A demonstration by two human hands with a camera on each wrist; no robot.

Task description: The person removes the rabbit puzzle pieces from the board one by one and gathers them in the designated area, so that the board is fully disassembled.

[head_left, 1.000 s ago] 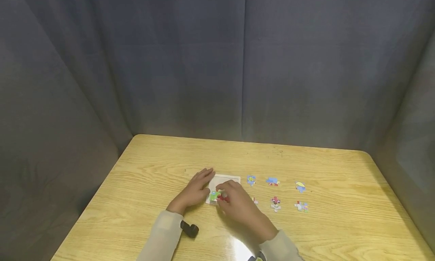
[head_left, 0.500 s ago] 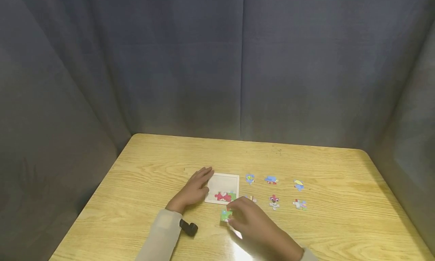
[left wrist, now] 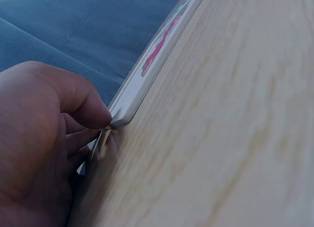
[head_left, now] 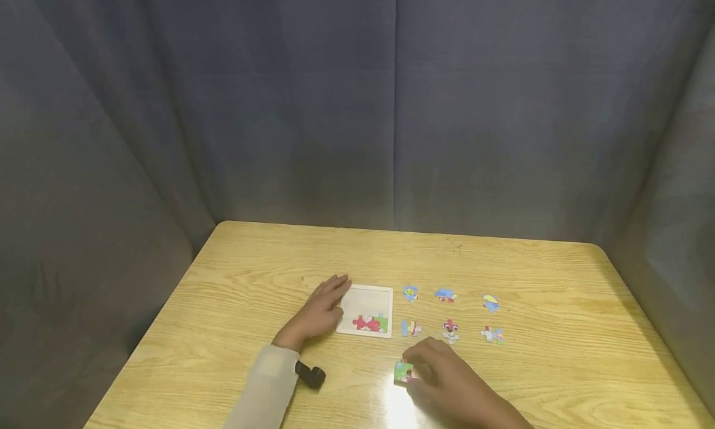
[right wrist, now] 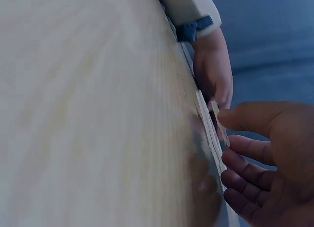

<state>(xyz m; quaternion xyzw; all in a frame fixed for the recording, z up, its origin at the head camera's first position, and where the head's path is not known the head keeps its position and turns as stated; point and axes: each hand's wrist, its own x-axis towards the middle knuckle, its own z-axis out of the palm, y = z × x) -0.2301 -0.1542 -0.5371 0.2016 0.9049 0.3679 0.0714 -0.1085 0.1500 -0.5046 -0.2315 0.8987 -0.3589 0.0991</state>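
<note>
My right hand [head_left: 447,379] pinches a green jigsaw piece [head_left: 403,373] between thumb and fingers, low over the table in front of the puzzle tray. In the right wrist view that piece [right wrist: 221,123] shows edge-on at the thumb tip. A pale square puzzle tray [head_left: 363,300] lies to the left. Red pieces [head_left: 365,323] and a green piece [head_left: 382,322] sit along its near side, towards the right corner. At the tray's left edge rests my left hand [head_left: 317,311], fingers extended. Its thumb [left wrist: 93,109] touches the tray's corner in the left wrist view.
Right of the tray, loose jigsaw pieces lie in two rows, among them a blue piece with yellow [head_left: 410,293], a red-and-white face piece [head_left: 450,331] and a white piece [head_left: 493,334]. Dark curtains [head_left: 301,106] enclose the wooden table [head_left: 268,249] at back and sides.
My right hand has moved off the tray, to the right and nearer the front, carrying the green jigsaw piece. My left hand stays at the tray's left edge.
</note>
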